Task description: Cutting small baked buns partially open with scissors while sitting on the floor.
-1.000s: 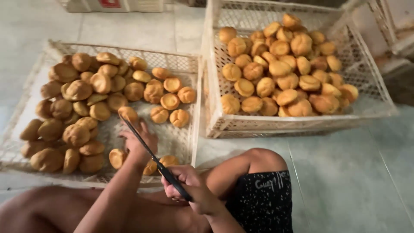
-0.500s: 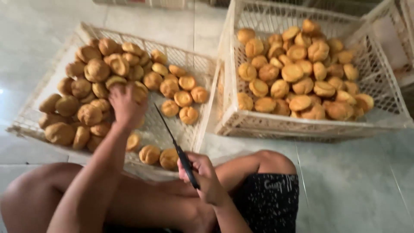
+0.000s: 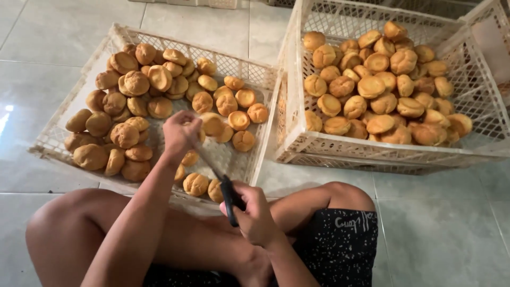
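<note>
My left hand (image 3: pixel 179 135) is closed around a golden round bun over the low white plastic crate (image 3: pixel 58 141); the bun is mostly hidden by my fingers. My right hand (image 3: pixel 255 210) grips the black handle of a knife (image 3: pixel 223 183), whose thin blade points up and left toward the bun in my left hand. Several buns (image 3: pixel 135 85) fill the left and far part of that crate, and a few loose buns (image 3: pixel 195 184) lie near its front edge.
A second, taller white crate (image 3: pixel 372 154) on the right holds a heap of buns (image 3: pixel 380 87). Both crates stand on a grey tiled floor (image 3: pixel 441 234). My bent legs and black shorts (image 3: pixel 340 244) fill the bottom of the view.
My left hand has lifted a bun off the crate and drawn it back toward the knife. The right hand with the knife stayed near my knee, blade now meeting the bun.
</note>
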